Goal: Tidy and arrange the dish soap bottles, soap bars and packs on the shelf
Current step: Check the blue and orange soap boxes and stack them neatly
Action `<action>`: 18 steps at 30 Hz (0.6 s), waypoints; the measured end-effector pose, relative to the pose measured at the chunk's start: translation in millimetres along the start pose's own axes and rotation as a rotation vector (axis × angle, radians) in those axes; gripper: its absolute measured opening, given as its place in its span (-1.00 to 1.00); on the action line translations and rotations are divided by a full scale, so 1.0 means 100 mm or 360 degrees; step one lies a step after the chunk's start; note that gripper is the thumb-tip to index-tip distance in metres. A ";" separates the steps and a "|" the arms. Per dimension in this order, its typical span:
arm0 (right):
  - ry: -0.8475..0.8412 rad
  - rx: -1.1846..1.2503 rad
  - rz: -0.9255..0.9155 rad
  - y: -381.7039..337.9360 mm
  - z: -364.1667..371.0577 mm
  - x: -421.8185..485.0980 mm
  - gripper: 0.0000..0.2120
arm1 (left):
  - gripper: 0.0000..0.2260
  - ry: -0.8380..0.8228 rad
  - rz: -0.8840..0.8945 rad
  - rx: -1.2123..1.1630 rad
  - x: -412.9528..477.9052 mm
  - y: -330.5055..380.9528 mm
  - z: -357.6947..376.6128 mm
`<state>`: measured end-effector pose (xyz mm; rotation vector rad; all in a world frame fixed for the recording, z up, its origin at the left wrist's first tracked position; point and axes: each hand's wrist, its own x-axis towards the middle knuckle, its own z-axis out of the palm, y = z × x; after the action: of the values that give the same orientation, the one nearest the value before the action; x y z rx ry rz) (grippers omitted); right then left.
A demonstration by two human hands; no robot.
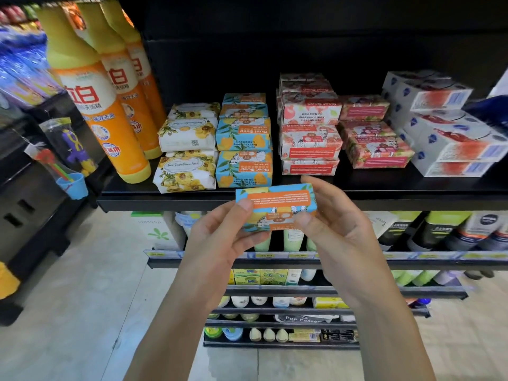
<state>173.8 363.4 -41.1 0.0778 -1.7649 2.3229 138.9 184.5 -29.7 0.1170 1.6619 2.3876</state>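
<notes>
Both hands hold one blue-and-orange soap bar (275, 200) just in front of the black shelf's front edge (170, 200). My left hand (220, 237) grips its left end and my right hand (332, 229) its right end. On the shelf stand three orange dish soap bottles (104, 111) at the left. Beside them lie white-and-yellow floral soap bars (187, 158), stacked blue goat soap bars (244, 149), red-and-white goat soap bars (310, 133) with a second red stack (376, 149), and white boxed packs (450, 144) at the right.
Lower shelves (275, 259) below hold tubes, bottles and small boxes. A dark rack (41, 188) with hanging toys (68, 155) stands at the left. Pale tiled floor (82, 312) lies underneath. The shelf back (275, 50) above the soaps is dark.
</notes>
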 end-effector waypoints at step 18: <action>0.0171 -0.0030 0.0255 -0.11 0.03 -0.03 -0.42 | -0.61 -0.0061 0.0096 0.0123 -0.03 0.00 0.06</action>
<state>178.9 362.5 -30.5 -0.1954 -1.7996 2.3690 143.2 189.0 -27.0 0.2277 1.7576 2.3491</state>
